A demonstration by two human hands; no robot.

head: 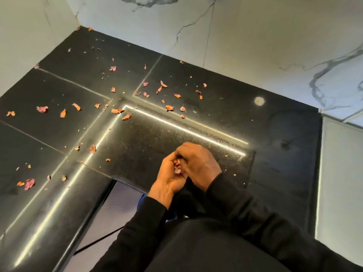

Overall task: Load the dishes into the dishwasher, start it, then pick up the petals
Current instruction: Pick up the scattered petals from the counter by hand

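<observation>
We're in the last stage, petal pickup: L hand (170,176) is cupped palm-up at the front edge of the black stone countertop (275,134) w/ a small clump of petals (177,167) in it. R hand (198,163) sits over it, fingers curled down into the palm (we can't tell if it's pinching a petal or empty). Most of the pickup looks left, since many scattered petals (42,109) lie across the counter's left arm and the back corner by the marble wall (255,36), well apart from both hands; dishwasher & dishes aren't in view, so we can't judge that part.
</observation>
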